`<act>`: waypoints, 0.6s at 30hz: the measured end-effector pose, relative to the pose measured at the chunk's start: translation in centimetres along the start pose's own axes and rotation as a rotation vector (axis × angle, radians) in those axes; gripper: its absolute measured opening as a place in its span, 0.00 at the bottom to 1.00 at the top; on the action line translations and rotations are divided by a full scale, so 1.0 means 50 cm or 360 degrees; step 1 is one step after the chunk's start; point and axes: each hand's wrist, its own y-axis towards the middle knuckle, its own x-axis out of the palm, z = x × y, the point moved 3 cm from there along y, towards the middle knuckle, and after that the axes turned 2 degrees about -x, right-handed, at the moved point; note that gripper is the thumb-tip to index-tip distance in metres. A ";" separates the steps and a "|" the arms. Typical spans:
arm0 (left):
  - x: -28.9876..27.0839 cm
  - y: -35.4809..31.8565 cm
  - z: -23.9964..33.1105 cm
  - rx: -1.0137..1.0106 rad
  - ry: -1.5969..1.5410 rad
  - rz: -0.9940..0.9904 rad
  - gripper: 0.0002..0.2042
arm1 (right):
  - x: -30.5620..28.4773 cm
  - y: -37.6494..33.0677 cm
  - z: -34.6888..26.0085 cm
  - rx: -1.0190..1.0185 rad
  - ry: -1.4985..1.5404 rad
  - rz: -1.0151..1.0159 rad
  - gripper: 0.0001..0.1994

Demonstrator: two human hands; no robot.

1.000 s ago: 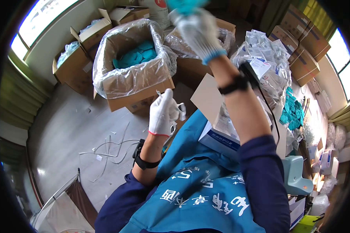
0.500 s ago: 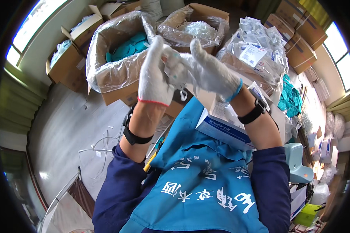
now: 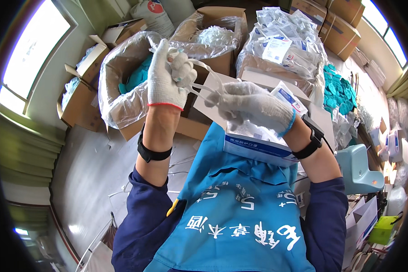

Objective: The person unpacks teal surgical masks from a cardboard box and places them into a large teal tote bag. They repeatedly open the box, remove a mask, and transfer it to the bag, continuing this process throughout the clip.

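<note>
Room: grey floor (image 3: 84,177) with thin white scraps on it, bright windows at the left and top right, and boxes all around.
Big box: a brown box lined with clear plastic (image 3: 122,86) sits to the left, behind the left hand, with blue-green things inside.
Second box: another brown box lined with plastic (image 3: 213,34) sits farther back, full of white bits.
Packets: a big pile of clear packets (image 3: 281,41) sits at the back right, and blue-green gloves (image 3: 340,93) lie beside it.
Low box: a white and blue box (image 3: 254,145) sits just under the right hand, in front of the blue apron (image 3: 235,217).
Left hand: the left hand (image 3: 165,79) wears a white knit glove with a red cuff, is held up high, and its fingers are curled shut around one end of the tube.
Right hand: the right hand (image 3: 254,106) wears a white glove with a blue cuff, and its fingers are pinched shut on the other end.
Tube: the thin clear tube (image 3: 204,86) is up in the air between the two hands, above the boxes.
Tube direction: it runs left to right, dropping a little toward the right hand, and it loops.
Tube look: see-through, thin and bendy, with a whitish lump at the left hand.
</note>
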 end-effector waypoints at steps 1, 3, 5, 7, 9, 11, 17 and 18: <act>-0.003 0.006 -0.011 0.0019 0.0111 -0.0093 0.17 | -0.002 -0.009 -0.008 -0.0017 -0.0134 0.0067 0.16; 0.026 0.001 -0.027 0.0068 0.0684 0.0309 0.14 | -0.005 -0.039 -0.029 0.0062 -0.0310 0.0295 0.14; 0.050 0.006 -0.053 0.0432 0.1512 -0.0369 0.18 | -0.031 -0.063 -0.051 0.0158 -0.0455 0.0379 0.12; 0.079 -0.018 -0.077 0.0364 0.2305 -0.0796 0.18 | -0.058 -0.086 -0.074 0.0041 -0.0356 0.0418 0.12; 0.096 -0.022 -0.096 0.0129 0.2831 -0.1066 0.14 | -0.085 -0.110 -0.063 -0.0070 -0.0322 0.0490 0.13; 0.122 -0.009 -0.093 0.0175 0.2761 -0.1087 0.13 | -0.104 -0.129 -0.058 -0.0029 -0.0405 0.0554 0.14; 0.126 0.069 -0.084 0.0117 0.2708 -0.1381 0.12 | -0.113 -0.247 -0.063 -0.0136 -0.0889 0.0943 0.08; 0.117 0.100 -0.092 0.0077 0.2761 -0.1429 0.11 | -0.117 -0.272 -0.063 -0.0096 -0.0895 0.0982 0.08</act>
